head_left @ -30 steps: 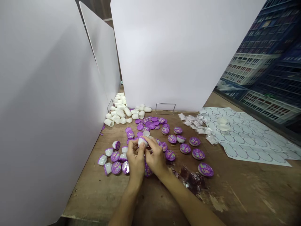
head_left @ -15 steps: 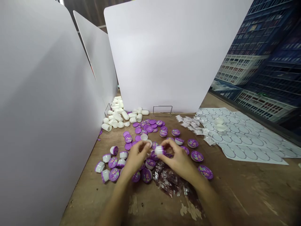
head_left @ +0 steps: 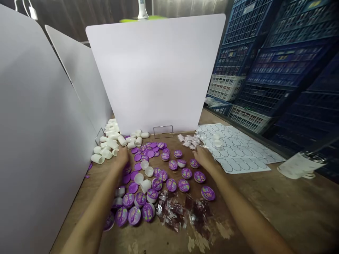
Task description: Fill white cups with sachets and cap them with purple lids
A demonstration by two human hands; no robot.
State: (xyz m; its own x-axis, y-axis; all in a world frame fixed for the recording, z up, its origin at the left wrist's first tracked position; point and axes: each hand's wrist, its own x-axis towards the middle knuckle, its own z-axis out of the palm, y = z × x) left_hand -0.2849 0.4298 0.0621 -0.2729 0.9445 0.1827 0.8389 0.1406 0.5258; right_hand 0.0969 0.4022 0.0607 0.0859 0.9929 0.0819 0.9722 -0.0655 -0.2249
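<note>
My left hand (head_left: 122,157) is stretched forward beside the pile of white plastic cups (head_left: 106,153), over the left edge of the purple lids (head_left: 150,154). Its fingers are blurred and partly hidden. On the right, my right hand (head_left: 203,156) is low at the table, close to the small white sachets (head_left: 189,141). Its fingers look curled together, and anything in them is hidden. Between my arms stand several lidded tubs (head_left: 183,185) with purple printed tops. A few open white cups (head_left: 138,179) are among the loose lids.
Clear packets with dark contents (head_left: 171,211) lie in front of the tubs. A sheet printed with circles (head_left: 238,151) is on the right, near a white container (head_left: 300,165). White panels (head_left: 156,74) border the table; blue crates (head_left: 280,67) are stacked beyond.
My hands have parted from the middle: the left went toward the white cups, the right toward the sachets. The lidded tub that was in my right hand is gone from it. The view has shifted right.
</note>
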